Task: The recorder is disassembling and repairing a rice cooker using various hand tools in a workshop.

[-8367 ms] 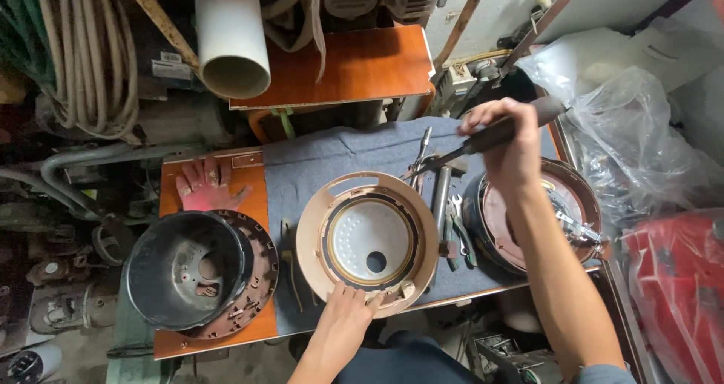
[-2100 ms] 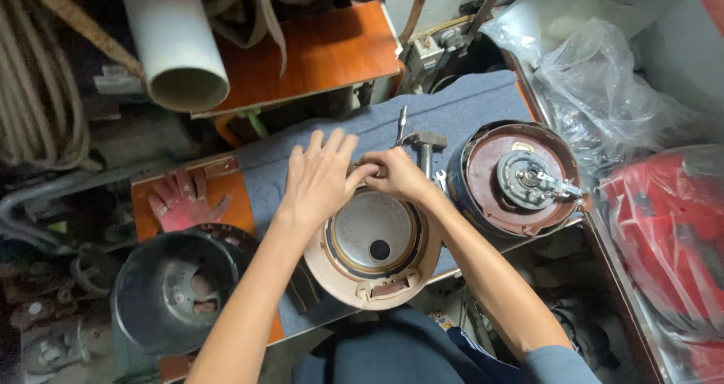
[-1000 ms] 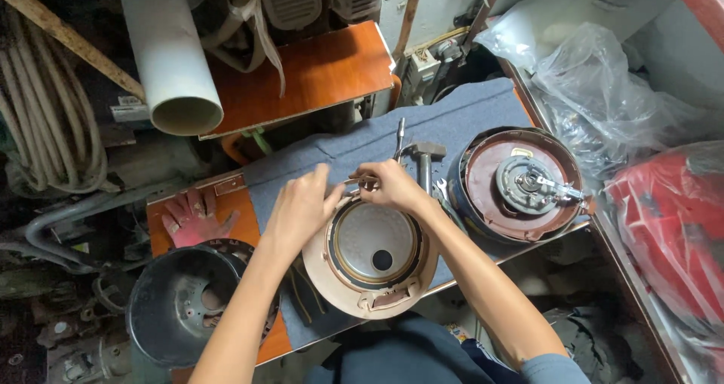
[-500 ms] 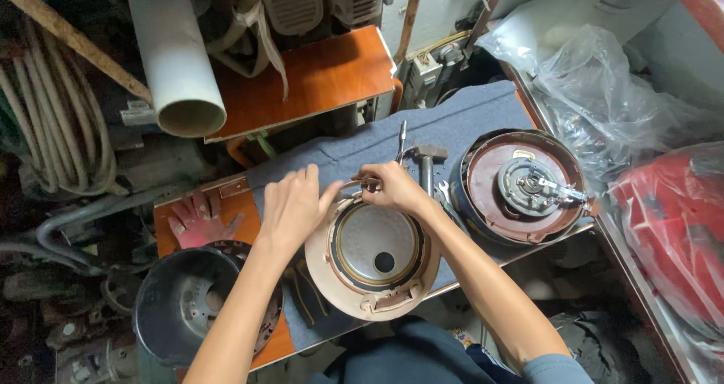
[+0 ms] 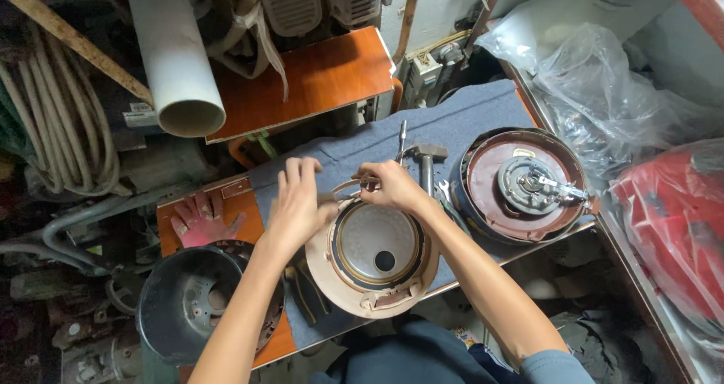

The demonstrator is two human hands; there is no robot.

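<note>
Both hands stay on the beige round lid (image 5: 375, 257) on the worktop (image 5: 483, 120), left hand (image 5: 296, 207) now spread flat, right hand (image 5: 388, 185) pinching its far rim, clear plastic bags (image 5: 603, 90) beyond.

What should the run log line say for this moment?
left hand: on round lid rim | right hand: pinching at lid's far edge | hammer: beside

We find the round housing ring (image 5: 373, 257) at the front centre of the desk (image 5: 483, 120), on the cloth mat (image 5: 467, 127). Both hands meet at its far rim: left hand (image 5: 298, 207), right hand (image 5: 392, 186). The hammer (image 5: 426, 161) lies just behind. The base unit (image 5: 524, 184) sits right of the ring; the pot shell (image 5: 196, 301) sits left, with the glove (image 5: 200, 222) behind it.
</note>
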